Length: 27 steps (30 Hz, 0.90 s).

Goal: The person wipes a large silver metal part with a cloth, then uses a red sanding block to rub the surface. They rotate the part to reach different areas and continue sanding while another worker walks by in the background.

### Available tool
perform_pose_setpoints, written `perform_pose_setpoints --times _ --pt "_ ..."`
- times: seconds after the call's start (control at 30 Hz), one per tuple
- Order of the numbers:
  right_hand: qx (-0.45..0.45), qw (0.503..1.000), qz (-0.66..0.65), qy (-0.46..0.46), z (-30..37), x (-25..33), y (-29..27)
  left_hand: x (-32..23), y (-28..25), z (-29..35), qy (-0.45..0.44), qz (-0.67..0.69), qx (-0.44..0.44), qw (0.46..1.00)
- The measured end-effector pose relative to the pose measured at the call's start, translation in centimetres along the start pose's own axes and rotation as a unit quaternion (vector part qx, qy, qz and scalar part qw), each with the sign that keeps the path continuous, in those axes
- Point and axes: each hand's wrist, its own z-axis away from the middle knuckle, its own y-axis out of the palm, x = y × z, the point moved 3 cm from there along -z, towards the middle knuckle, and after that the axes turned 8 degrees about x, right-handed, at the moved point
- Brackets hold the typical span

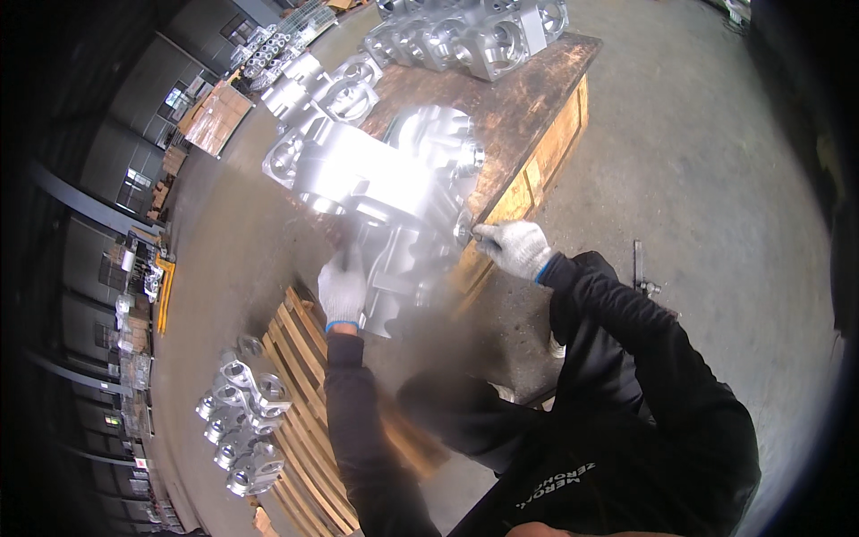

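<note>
Two gloved hands, head view: both wear pale knit gloves with blue cuffs and work at one large bright metal casting (371, 174).
Large casting: at the near end of the wooden crate's top, its lower part reaching down between the hands; glare and blur hide where it ends and neighbouring pieces begin.
Left hand (342, 291): against the casting's lower left side, fingers pointing up; the fingertips are blurred, so how far they close, and whether they grip the metal, cannot be told.
Right hand (514, 246): at the casting's right side, fingers bent in and the tips together by a small round fitting (463, 228); whether anything is pinched between them cannot be told.
Wooden crate (534, 183): pale plank side, dark stained top; its inside is hidden. On top, a row of ringed castings (465, 45) stands along the far end, and more castings (331, 89) crowd the left side.
Slatted pallet (313, 340): on the floor at lower left, with a cluster of silver castings (246, 421) at its left edge; whether they rest on the slats is unclear.
Wrapped carton stack (215, 116): upper left, under clear film; contents hidden.
Metal tool (639, 267): on grey floor, right of the crate.
</note>
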Motion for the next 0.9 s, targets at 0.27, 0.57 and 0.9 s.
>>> perform_pose_setpoints --times 0.27,0.57,0.9 --pt "0.002 0.988 0.144 -0.057 -4.9 -2.6 -0.1 0.0 0.1 0.2 -0.019 0.058 0.018 0.998" --pt "0.022 0.999 -0.011 0.026 -1.9 2.0 1.8 -0.4 0.1 0.0 -0.048 -0.015 0.015 0.999" --pt "0.181 0.977 -0.104 0.046 -7.8 -2.2 -4.3 0.5 0.3 0.0 -0.039 0.010 0.030 0.999"
